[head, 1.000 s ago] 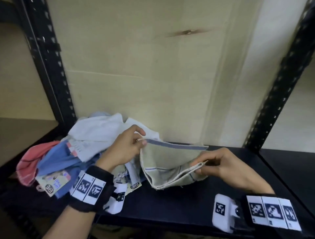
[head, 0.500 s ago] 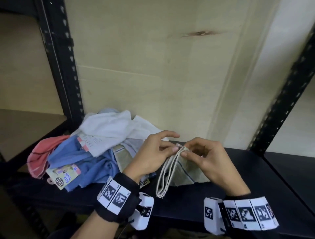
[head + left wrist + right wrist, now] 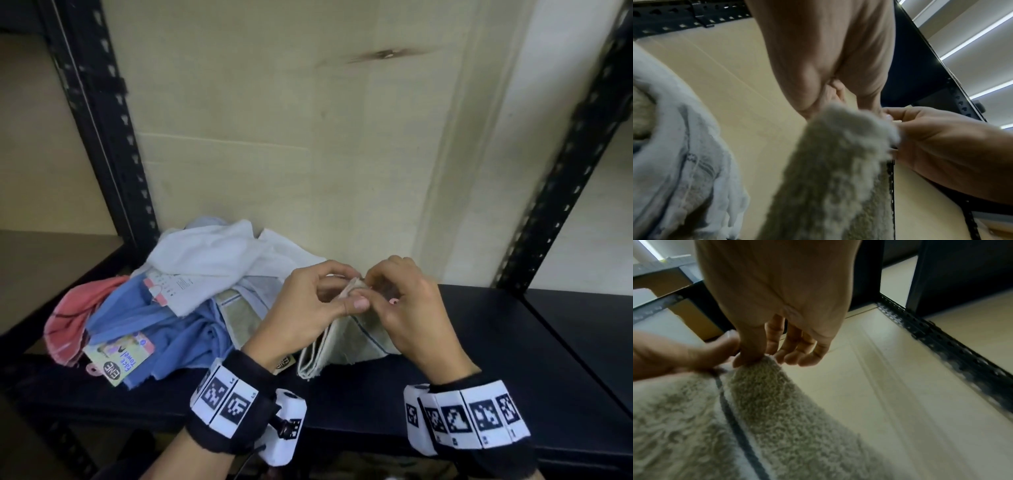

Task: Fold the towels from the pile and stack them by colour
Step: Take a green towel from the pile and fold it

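1. The left hand (image 3: 308, 308) and right hand (image 3: 407, 308) both pinched the top corner of a half-folded beige towel (image 3: 346, 339) resting on the shelf (image 3: 513, 359).
2. At nine o'clock, the pile (image 3: 164, 301) lay unfolded; I judged no stacks begun.
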